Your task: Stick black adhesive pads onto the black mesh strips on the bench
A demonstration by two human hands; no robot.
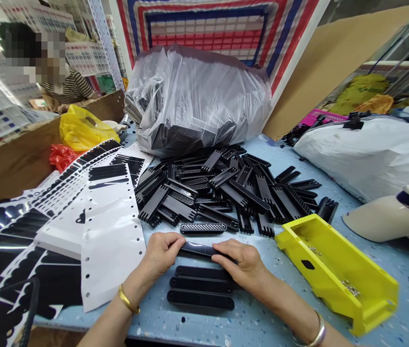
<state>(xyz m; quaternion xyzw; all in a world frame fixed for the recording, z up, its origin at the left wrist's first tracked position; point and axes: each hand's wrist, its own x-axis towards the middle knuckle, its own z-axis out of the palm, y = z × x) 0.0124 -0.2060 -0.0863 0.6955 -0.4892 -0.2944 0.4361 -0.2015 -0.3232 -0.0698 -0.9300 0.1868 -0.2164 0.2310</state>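
Observation:
A glossy black adhesive strip (197,249) is stretched level between my two hands. My left hand (161,251) pinches its left end between thumb and fingers, and my right hand (242,260) grips the right end. Just below lie three smooth black plastic bars (200,299) with rounded ends, stacked in a row down the table; my right hand partly covers the upper ones. Above the strip rests one black bar with a honeycomb face (203,228). Beyond it spreads a heap of loose black plastic pieces (226,185).
White sticker sheets (112,246) with black strips cover the left side. A yellow bin (338,270) with small metal parts stands right. A filled clear plastic bag (200,101) sits behind the heap. White sacks (374,149) lie far right. A person in a striped top (69,89) sits far left.

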